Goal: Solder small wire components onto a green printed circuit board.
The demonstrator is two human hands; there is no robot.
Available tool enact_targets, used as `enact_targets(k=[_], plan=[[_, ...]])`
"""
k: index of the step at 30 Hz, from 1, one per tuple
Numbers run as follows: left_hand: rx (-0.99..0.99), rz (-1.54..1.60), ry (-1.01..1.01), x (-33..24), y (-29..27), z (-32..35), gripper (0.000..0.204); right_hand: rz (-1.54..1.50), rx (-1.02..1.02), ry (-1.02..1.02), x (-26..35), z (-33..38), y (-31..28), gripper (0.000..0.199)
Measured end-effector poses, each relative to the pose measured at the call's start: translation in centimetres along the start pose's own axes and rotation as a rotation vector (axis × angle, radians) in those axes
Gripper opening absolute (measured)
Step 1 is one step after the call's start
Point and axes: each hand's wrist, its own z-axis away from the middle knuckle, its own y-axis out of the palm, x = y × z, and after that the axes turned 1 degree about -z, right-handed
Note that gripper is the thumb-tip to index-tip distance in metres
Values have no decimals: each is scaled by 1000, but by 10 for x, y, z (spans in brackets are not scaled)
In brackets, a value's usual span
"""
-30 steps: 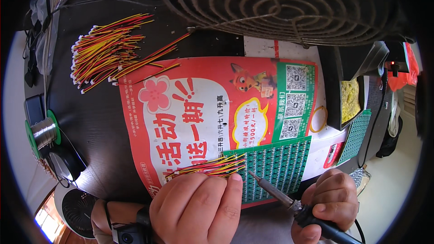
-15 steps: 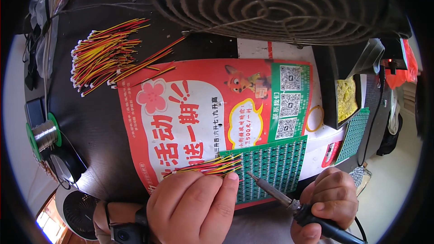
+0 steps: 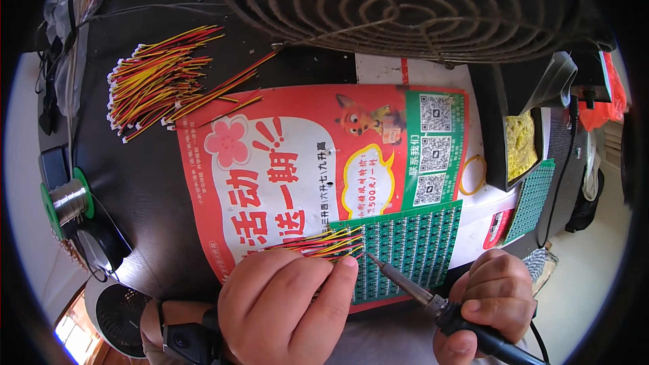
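Note:
My left hand (image 3: 287,304) is closed in a pinch on a thin wire at the left part of a green circuit board panel (image 3: 412,250); its fingers hide much of the wire. Red, yellow and black wires (image 3: 324,243) lie in a row along the panel's left edge, just above my fingertips. My right hand (image 3: 493,294) grips the dark handle of a soldering iron (image 3: 422,294). The iron's tip points up and left, close to the wire ends by my left fingertips; whether it touches cannot be made out. The panel carries rows of small parts and lies on a red and white poster (image 3: 304,142).
A heap of connector wires (image 3: 159,81) lies at the far left. Solder wire sits on a green spool (image 3: 67,203) at the left. A fan with a round grille (image 3: 399,13) overhangs the back. Yellow sponge (image 3: 520,145) in a black holder and another green panel (image 3: 531,203) are at right.
Both hands have stayed nearly in place, with the iron's tip shifted slightly toward the left fingertips. A small red light on the black box at the far right no longer shows.

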Motion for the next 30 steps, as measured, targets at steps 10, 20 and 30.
enact_targets(k=[10,20,30], plan=[[0,2,66,6,-10,-13,18,20,-13,24,0,-2,4,29],[0,-20,181,22,6,5,27,22,-22,4,-2,0,5,31],[51,-55,5,9,6,10,19,-3,-91,-34,-6,8,5,33]])
